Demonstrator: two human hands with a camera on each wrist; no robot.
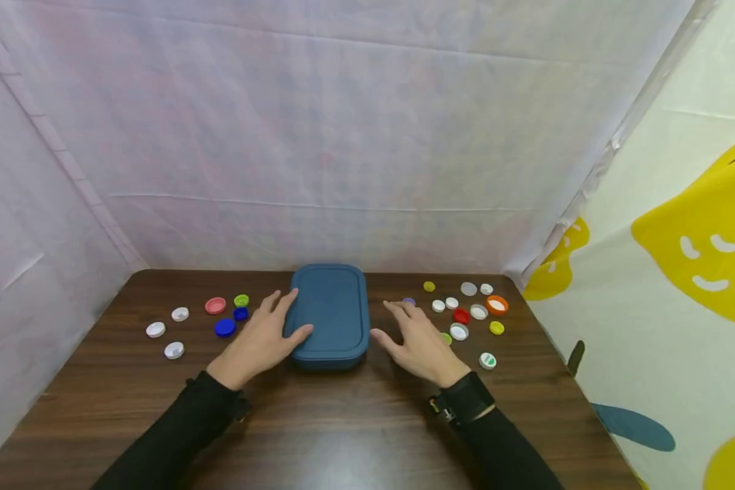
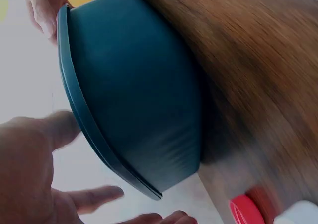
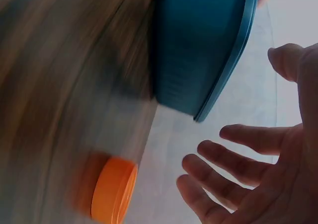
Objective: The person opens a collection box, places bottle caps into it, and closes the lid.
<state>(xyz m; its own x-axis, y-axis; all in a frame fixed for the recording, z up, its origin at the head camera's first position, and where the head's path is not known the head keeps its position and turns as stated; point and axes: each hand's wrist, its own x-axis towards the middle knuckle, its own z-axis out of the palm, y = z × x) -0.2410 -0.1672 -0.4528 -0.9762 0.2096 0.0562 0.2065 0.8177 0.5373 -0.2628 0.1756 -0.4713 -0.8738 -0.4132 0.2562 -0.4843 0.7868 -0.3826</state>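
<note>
A dark blue lidded box (image 1: pixel 331 313) stands on the table, its lid (image 2: pixel 89 114) on top. My left hand (image 1: pixel 266 340) is at the box's left side, thumb over the lid's edge and fingers extended along the side. In the left wrist view the thumb tip is right at the lid's rim. On the other side my right hand (image 1: pixel 422 344) hovers, apart from the box, with fingers spread and nothing in them. The right wrist view has the box's side wall (image 3: pixel 198 45) beyond the thumb. Close by the right hand lies a purple cap (image 1: pixel 409 301).
Left of the box lie several bottle caps, among them a pink cap (image 1: pixel 216 305) and a blue cap (image 1: pixel 224 327). More caps are scattered at the right, including an orange cap (image 1: pixel 497 304) and a red cap (image 1: pixel 461 316). White cloth (image 1: pixel 324 136) hangs behind the wooden table (image 1: pixel 331 435).
</note>
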